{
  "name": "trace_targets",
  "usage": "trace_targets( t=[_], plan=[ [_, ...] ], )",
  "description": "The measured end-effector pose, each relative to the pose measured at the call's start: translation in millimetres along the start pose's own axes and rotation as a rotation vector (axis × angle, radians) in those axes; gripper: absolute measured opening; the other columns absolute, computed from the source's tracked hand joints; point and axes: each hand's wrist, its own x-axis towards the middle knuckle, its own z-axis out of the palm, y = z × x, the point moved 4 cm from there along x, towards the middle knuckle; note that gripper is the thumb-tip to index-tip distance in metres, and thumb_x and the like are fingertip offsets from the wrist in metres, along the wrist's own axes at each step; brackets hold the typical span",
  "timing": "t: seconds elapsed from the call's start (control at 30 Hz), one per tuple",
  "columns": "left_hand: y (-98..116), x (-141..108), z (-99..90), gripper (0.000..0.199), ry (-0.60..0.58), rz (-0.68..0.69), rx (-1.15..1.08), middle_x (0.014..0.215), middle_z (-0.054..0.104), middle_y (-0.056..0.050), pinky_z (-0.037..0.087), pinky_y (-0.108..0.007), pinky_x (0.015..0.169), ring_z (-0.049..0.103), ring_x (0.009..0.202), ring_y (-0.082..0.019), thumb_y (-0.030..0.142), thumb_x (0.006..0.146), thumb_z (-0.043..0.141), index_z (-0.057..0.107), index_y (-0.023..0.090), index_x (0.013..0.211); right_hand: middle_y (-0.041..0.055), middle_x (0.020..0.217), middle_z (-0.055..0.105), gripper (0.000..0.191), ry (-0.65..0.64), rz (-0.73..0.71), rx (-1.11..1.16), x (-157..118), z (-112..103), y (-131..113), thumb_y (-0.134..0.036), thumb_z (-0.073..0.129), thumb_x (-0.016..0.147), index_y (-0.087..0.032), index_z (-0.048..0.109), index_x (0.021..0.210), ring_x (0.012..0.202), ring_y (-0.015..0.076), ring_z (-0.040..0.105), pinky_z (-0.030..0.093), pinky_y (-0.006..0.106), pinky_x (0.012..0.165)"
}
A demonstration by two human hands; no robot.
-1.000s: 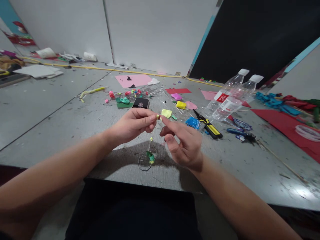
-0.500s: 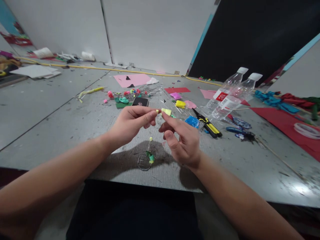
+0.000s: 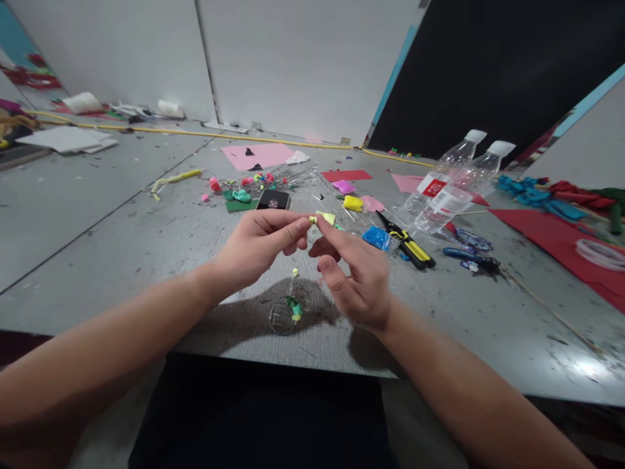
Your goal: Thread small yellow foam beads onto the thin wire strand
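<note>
We see the left hand pinching a small pale-yellow piece between thumb and forefinger, above the desk. The right hand has a loose, parted grip, thumb well away from forefinger; that fingertip meets the yellow piece, or nearly so, though it is too small for us to be sure. Nearer us, a thin wire ring with green bits lies on the desk. Beyond the right hand we have a blue packet just beside black-and-yellow pliers, with two clear bottles behind.
</note>
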Motion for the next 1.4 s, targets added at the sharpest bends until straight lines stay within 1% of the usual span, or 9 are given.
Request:
trace_targets(
  t=[0.1, 0.27, 0.57, 0.7, 0.83, 1.03, 1.1, 1.23, 1.4],
  plan=[
    [0, 1, -0.4, 0.025, 0.003, -0.018, -0.029, 0.069, 0.065, -0.002, 0.045, -0.025, 0.058, 0.05, 0.061, -0.01, 0.045, 0.086, 0.08, 0.083, 0.021, 0.09, 0.004, 0.095, 0.076, 0.049, -0.012, 0.007, -0.01, 0, 0, 1, -0.031, 0.048, 0.104, -0.025, 0.05, 0.153, 0.075, 0.017, 0.07, 0.061, 0.033, 0.066],
    [1, 1, 0.6, 0.022, -0.022, -0.033, -0.092, 0.069, 0.065, -0.002, 0.044, -0.023, 0.059, 0.05, 0.062, -0.009, 0.042, 0.085, 0.081, 0.083, 0.021, 0.088, 0.0027, 0.094, 0.075, 0.051, 0.004, -0.01, 0.004, 0, -1, 1, -0.028, 0.051, 0.103, -0.027, 0.049, 0.154, 0.074, 0.016, 0.069, 0.06, 0.031, 0.065],
    [0, 2, 5.1, 0.023, -0.014, -0.117, -0.207, 0.065, 0.063, 0.0, 0.043, -0.023, 0.056, 0.049, 0.058, -0.008, 0.041, 0.08, 0.085, 0.082, 0.018, 0.082, 0.0043, 0.093, 0.075, 0.051, -0.015, 0.009, -0.014, 1, 1, 1, -0.027, 0.051, 0.102, -0.024, 0.05, 0.153, 0.075, 0.0173, 0.069, 0.061, 0.033, 0.066],
    [-1, 2, 5.1, 0.021, -0.012, -0.148, -0.221, 0.064, 0.063, 0.0, 0.042, -0.023, 0.056, 0.048, 0.058, -0.008, 0.038, 0.078, 0.086, 0.081, 0.018, 0.079, 0.0033, 0.094, 0.074, 0.054, -0.01, -0.003, -0.009, 0, 2, 1, -0.026, 0.052, 0.101, -0.026, 0.047, 0.155, 0.073, 0.0157, 0.068, 0.06, 0.031, 0.064],
    [-2, 2, 4.1, 0.019, -0.002, -0.146, -0.225, 0.064, 0.064, 0.0, 0.043, -0.022, 0.056, 0.049, 0.058, -0.008, 0.037, 0.079, 0.086, 0.082, 0.018, 0.081, 0.0029, 0.096, 0.074, 0.057, -0.011, 0.0, 0.003, 0, 3, 2, -0.025, 0.054, 0.101, -0.026, 0.045, 0.157, 0.07, 0.0143, 0.066, 0.058, 0.029, 0.064],
    [-2, 3, 4.1, 0.02, 0.022, -0.162, -0.228, 0.064, 0.066, -0.001, 0.043, -0.022, 0.055, 0.051, 0.057, -0.007, 0.038, 0.077, 0.087, 0.083, 0.019, 0.081, 0.0027, 0.093, 0.073, 0.059, -0.047, 0.012, -0.046, 0, 5, 3, -0.024, 0.054, 0.1, -0.025, 0.044, 0.158, 0.063, 0.0135, 0.061, 0.057, 0.03, 0.063],
    [-2, 3, 3.3, 0.021, 0.028, -0.142, -0.204, 0.064, 0.067, -0.001, 0.044, -0.022, 0.054, 0.052, 0.057, -0.008, 0.039, 0.077, 0.087, 0.084, 0.02, 0.083, 0.0035, 0.093, 0.072, 0.06, -0.067, 0.013, -0.081, -1, 6, 3, -0.024, 0.054, 0.1, -0.024, 0.042, 0.159, 0.063, 0.0141, 0.061, 0.056, 0.03, 0.062],
    [-3, 2, -1.2, 0.024, 0.083, -0.041, -0.099, 0.07, 0.073, -0.003, 0.046, -0.022, 0.056, 0.058, 0.062, -0.009, 0.041, 0.078, 0.087, 0.086, 0.022, 0.092, 0.0052, 0.093, 0.073, 0.063, -0.083, 0.002, -0.167, -1, 7, 3, -0.026, 0.053, 0.101, -0.023, 0.037, 0.162, 0.067, 0.0167, 0.063, 0.056, 0.031, 0.061],
    [1, -1, -4.0, 0.023, 0.179, 0.075, 0.096, 0.077, 0.079, -0.005, 0.054, -0.024, 0.06, 0.066, 0.066, -0.012, 0.042, 0.082, 0.083, 0.086, 0.024, 0.097, 0.0065, 0.097, 0.074, 0.071, -0.161, 0.016, -0.297, -2, 10, 5, -0.028, 0.051, 0.103, -0.023, 0.02, 0.167, 0.071, 0.0187, 0.065, 0.054, 0.032, 0.06]
  ],
)
